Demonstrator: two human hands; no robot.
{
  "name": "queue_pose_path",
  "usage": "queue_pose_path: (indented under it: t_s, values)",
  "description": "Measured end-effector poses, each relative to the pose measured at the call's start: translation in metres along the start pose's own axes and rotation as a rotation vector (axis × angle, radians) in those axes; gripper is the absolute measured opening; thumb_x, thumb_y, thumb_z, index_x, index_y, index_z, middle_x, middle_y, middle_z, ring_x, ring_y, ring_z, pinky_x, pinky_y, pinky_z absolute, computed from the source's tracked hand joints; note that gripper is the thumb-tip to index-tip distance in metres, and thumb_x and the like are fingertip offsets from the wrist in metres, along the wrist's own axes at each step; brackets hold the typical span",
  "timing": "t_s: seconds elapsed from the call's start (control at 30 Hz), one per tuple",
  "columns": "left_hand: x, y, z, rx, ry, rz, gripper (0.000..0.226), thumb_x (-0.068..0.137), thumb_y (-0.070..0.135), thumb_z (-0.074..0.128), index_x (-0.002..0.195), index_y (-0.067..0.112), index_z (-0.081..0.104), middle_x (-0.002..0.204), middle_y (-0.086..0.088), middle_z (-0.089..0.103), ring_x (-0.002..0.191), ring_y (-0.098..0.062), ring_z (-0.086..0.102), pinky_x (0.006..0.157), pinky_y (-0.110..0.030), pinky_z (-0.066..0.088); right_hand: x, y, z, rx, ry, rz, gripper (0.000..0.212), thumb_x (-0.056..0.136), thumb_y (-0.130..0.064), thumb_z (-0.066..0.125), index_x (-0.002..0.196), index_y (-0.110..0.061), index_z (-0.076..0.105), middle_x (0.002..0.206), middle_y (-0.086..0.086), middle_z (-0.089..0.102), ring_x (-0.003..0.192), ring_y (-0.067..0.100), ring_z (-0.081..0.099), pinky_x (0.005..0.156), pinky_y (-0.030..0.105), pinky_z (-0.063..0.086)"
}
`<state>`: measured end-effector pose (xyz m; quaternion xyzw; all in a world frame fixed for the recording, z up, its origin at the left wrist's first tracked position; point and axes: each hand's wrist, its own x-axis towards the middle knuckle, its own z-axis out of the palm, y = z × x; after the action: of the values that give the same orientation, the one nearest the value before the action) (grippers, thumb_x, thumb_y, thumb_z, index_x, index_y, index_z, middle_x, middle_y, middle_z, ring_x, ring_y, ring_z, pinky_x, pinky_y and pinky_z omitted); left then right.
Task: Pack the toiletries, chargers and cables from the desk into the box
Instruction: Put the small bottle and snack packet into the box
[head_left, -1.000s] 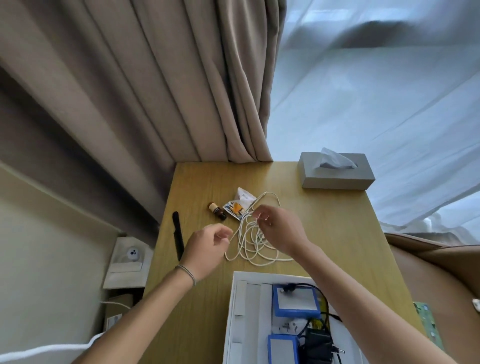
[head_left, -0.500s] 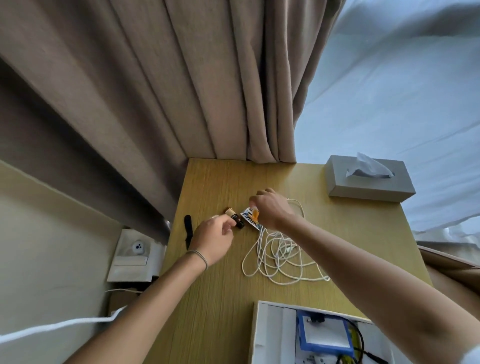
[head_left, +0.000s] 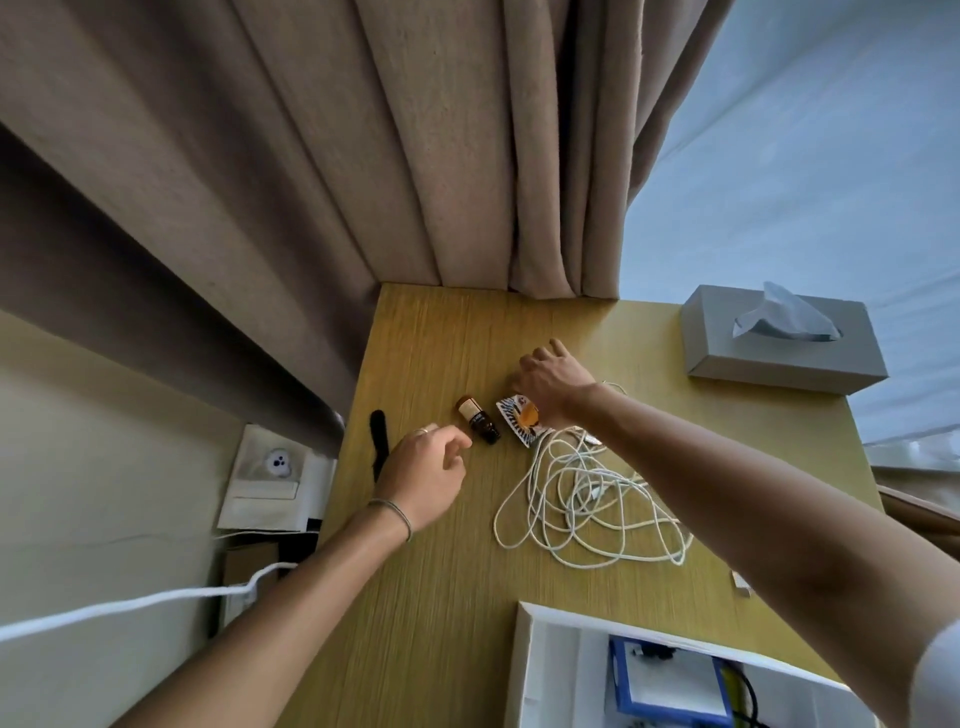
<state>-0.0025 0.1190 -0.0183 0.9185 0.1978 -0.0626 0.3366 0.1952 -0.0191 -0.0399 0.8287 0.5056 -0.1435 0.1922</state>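
Several chargers already sit in the box (head_left: 524, 670); beyond it, the white cable (head_left: 582, 499), brown bottle (head_left: 478, 418) and sachet (head_left: 519, 422) remain. Left hand (head_left: 423, 475) hangs loosely curled and empty; right hand's (head_left: 550, 382) fingers hidden, cannot tell.

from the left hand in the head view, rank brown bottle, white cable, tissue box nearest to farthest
From the left hand:
1. brown bottle, lying just past the fingertips
2. white cable, tangled to the right at mid desk
3. tissue box, at the far right corner

Bedroom: curtains (head_left: 467, 156), desk (head_left: 441, 597), tissue box (head_left: 779, 358).
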Motion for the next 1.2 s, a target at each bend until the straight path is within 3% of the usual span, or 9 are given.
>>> queue_pose_path:
  t_s: [0.17, 0.27, 0.37, 0.43, 0.5, 0.63, 0.77, 0.97, 1.2]
  values:
    - [0.007, 0.000, 0.004, 0.042, 0.010, 0.046, 0.023, 0.092, 0.015, 0.059, 0.110, 0.025, 0.069, 0.106, 0.010, 0.063, 0.102, -0.009, 0.060, 0.084, -0.030, 0.054, -0.006, 0.004, 0.006, 0.141, 0.048, 0.011, 0.072, 0.080, -0.032, 0.077, 0.144, -0.022, 0.044, 0.131, 0.009, 0.061, 0.128, 0.031, 0.050, 0.119, 0.056, 0.024]
    - [0.015, 0.002, 0.005, 0.113, 0.006, 0.083, 0.025, 0.093, 0.015, 0.057, 0.113, 0.025, 0.067, 0.111, 0.009, 0.060, 0.105, -0.013, 0.056, 0.079, -0.025, 0.047, -0.012, 0.005, 0.006, 0.151, 0.108, 0.026, 0.051, 0.081, -0.035, 0.074, 0.128, -0.022, 0.059, 0.121, 0.006, 0.064, 0.119, 0.028, 0.055, 0.113, 0.050, 0.033]
    - [0.024, 0.000, 0.008, 0.164, 0.002, 0.104, 0.034, 0.092, 0.010, 0.056, 0.121, 0.025, 0.063, 0.117, 0.007, 0.057, 0.112, -0.015, 0.052, 0.081, -0.028, 0.048, -0.020, 0.001, 0.000, 0.328, 0.216, 0.118, 0.025, 0.082, -0.033, 0.072, 0.099, -0.022, 0.059, 0.092, -0.001, 0.066, 0.085, 0.020, 0.063, 0.090, 0.040, 0.050]
    - [0.029, -0.002, 0.013, 0.213, 0.015, 0.139, 0.045, 0.088, 0.005, 0.058, 0.129, 0.025, 0.057, 0.121, 0.005, 0.054, 0.114, -0.017, 0.051, 0.082, -0.032, 0.053, -0.027, -0.005, -0.009, 0.505, 0.254, 0.206, 0.029, 0.080, -0.036, 0.075, 0.091, -0.024, 0.051, 0.083, -0.004, 0.068, 0.066, 0.016, 0.060, 0.065, 0.033, 0.056]
    - [0.034, -0.004, 0.019, 0.301, 0.018, 0.184, 0.056, 0.084, 0.001, 0.058, 0.134, 0.025, 0.051, 0.129, 0.002, 0.049, 0.118, -0.020, 0.049, 0.082, -0.033, 0.055, -0.036, -0.008, -0.018, 0.714, 0.284, 0.301, 0.037, 0.073, -0.042, 0.080, 0.096, -0.024, 0.057, 0.081, -0.006, 0.068, 0.064, 0.014, 0.063, 0.055, 0.031, 0.056]
    - [0.047, -0.001, 0.028, 0.517, -0.030, 0.285, 0.067, 0.080, -0.004, 0.057, 0.141, 0.022, 0.043, 0.149, -0.006, 0.035, 0.134, -0.027, 0.039, 0.091, -0.037, 0.051, -0.060, -0.014, -0.028, 1.238, 0.308, 0.402, 0.035, 0.071, -0.040, 0.085, 0.095, -0.020, 0.070, 0.085, -0.006, 0.076, 0.074, 0.011, 0.072, 0.067, 0.033, 0.060]
    - [0.057, 0.004, 0.037, 0.692, -0.082, 0.394, 0.061, 0.082, -0.003, 0.061, 0.138, 0.018, 0.047, 0.155, -0.015, 0.031, 0.144, -0.031, 0.028, 0.103, -0.043, 0.044, -0.091, -0.024, -0.035, 1.626, 0.318, 0.457, 0.024, 0.079, -0.040, 0.081, 0.083, -0.018, 0.072, 0.077, -0.003, 0.078, 0.070, 0.014, 0.075, 0.060, 0.026, 0.057]
    - [0.063, 0.010, 0.040, 0.711, -0.061, 0.358, 0.043, 0.082, 0.000, 0.059, 0.122, 0.018, 0.058, 0.135, -0.009, 0.052, 0.127, -0.027, 0.043, 0.096, -0.040, 0.044, -0.132, -0.037, -0.039, 1.910, 0.307, 0.465, 0.017, 0.084, -0.032, 0.078, 0.087, -0.017, 0.071, 0.085, 0.008, 0.078, 0.077, 0.025, 0.076, 0.069, 0.035, 0.060]
    - [0.063, 0.008, 0.043, 0.586, -0.031, 0.272, 0.031, 0.086, 0.003, 0.061, 0.113, 0.018, 0.060, 0.120, -0.006, 0.060, 0.110, -0.025, 0.054, 0.083, -0.036, 0.046, -0.169, -0.042, -0.032, 2.007, 0.248, 0.543, 0.023, 0.083, -0.020, 0.079, 0.100, -0.008, 0.069, 0.093, 0.013, 0.077, 0.086, 0.031, 0.075, 0.082, 0.048, 0.058]
